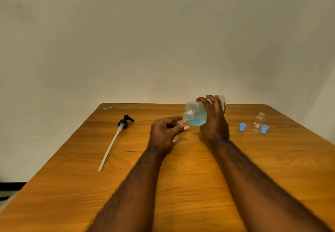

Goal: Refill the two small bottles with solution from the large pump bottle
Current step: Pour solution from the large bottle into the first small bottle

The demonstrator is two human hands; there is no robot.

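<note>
Filling the first: your left grip (165, 134) pinches the small bottle (176, 137), right grip (214, 123) clasps the large bottle (196, 115); tip gently.

Two small bottles (258, 122), two blue caps (242, 126), one large bottle (196, 114), one pump head (124, 122).

2 bare, hairy forearms (137, 186); left hand (163, 134) and right hand (215, 123) bare, nails short

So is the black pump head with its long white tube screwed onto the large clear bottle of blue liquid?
No, the pump head lies on the wooden table, away from the bottle in the right hand.
</note>
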